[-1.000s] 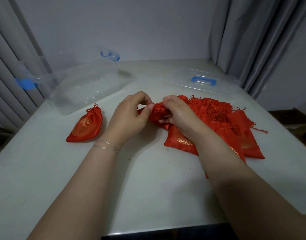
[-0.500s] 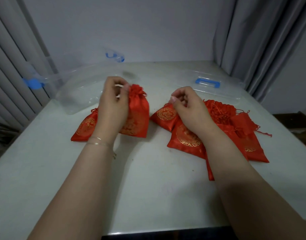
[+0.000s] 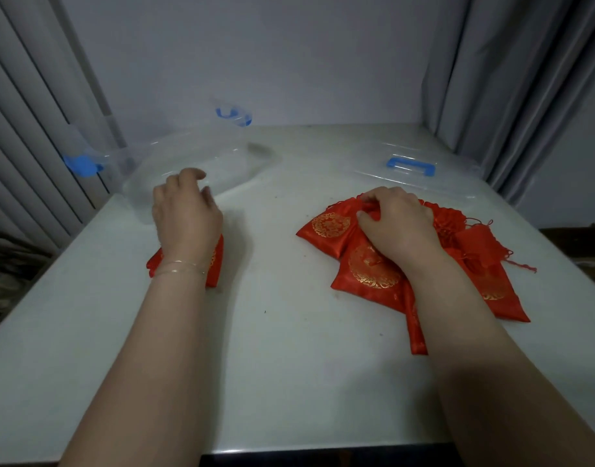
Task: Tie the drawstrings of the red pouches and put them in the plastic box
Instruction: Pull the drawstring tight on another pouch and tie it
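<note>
The left hand [image 3: 185, 214] hovers over tied pouches [image 3: 215, 264] on the table [image 3: 272, 365], fingers loosely curled, holding nothing. The right hand [image 3: 395, 227] pinches the gathered neck of one pouch in the untied pile [image 3: 363, 271]. Judged step: picking the next pouch. Next: lift it, draw both cords tight. The plastic box [image 3: 195, 163] lies beyond, apparently empty. No legible writing; gold emblems only.

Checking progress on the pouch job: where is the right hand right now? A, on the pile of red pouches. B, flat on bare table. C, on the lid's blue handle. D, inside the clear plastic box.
A: the right hand grips a pouch atop the pile of red pouches.
</note>
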### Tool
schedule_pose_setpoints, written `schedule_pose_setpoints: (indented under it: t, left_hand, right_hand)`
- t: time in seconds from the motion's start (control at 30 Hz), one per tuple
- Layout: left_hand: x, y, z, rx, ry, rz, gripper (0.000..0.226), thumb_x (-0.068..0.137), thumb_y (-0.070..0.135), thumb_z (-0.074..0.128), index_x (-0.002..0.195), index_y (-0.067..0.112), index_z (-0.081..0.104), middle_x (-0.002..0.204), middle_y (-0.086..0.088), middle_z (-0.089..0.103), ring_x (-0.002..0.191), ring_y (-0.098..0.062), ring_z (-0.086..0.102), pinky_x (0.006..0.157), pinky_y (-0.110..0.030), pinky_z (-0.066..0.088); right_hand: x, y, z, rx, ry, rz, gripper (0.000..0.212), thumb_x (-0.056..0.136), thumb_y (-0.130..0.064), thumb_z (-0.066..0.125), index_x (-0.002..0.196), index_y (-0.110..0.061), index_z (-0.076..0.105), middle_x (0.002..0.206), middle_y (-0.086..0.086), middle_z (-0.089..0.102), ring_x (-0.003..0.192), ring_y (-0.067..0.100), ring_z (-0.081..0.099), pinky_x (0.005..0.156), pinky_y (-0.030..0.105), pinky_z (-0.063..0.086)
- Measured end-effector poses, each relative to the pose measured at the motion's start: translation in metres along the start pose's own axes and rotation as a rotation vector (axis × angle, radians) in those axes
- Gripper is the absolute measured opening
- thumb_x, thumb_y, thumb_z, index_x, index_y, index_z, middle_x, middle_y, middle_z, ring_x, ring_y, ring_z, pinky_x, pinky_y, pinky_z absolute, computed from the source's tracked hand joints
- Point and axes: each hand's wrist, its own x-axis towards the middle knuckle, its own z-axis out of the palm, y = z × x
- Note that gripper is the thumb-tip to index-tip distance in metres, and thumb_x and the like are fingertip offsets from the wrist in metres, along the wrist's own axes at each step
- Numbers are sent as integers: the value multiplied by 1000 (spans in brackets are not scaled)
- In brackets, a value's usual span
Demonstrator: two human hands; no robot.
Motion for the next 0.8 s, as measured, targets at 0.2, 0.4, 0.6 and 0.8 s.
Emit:
schedule_pose_setpoints:
  t: [0.2, 0.4, 0.6, 0.8]
  left_hand:
    - [-25, 45, 9, -316, -367, 219, 13, 92, 27, 56, 89, 20, 66, 85, 9, 65, 78, -10, 56, 65, -17, 34]
    - [-38, 59, 17, -471, -641, 170, 17, 91, 31, 60, 80, 21, 68, 67, 18, 60, 60, 10, 51, 57, -4, 35]
    - [-44, 67, 12, -709, -828, 85, 20, 91, 27, 60, 97, 12, 72, 88, 4, 73, 78, 2, 64, 72, -10, 45]
    - [-46, 77, 3, -973, -951, -21, 10, 91, 14, 59, 93, 8, 66, 78, -5, 67, 66, -7, 62, 61, -18, 50]
  right_hand:
    - [2, 6, -3, -61, -64, 89, 46, 89, -48, 53, 125, -21, 53, 127, 9, 50, 123, 30, 41, 100, 46, 33]
    - [4, 13, -6, -104, -131, 190, 55, 88, -50, 54, 127, -11, 52, 131, 15, 43, 126, 35, 35, 101, 46, 34]
    - [1, -1, -12, 216, 66, -124, 19, 84, -40, 64, 93, -24, 58, 99, -3, 56, 100, 18, 50, 84, 32, 39]
    - [-11, -26, -5, 709, 73, -245, 17, 83, -23, 69, 85, -24, 52, 73, -13, 53, 66, -4, 48, 66, 14, 39]
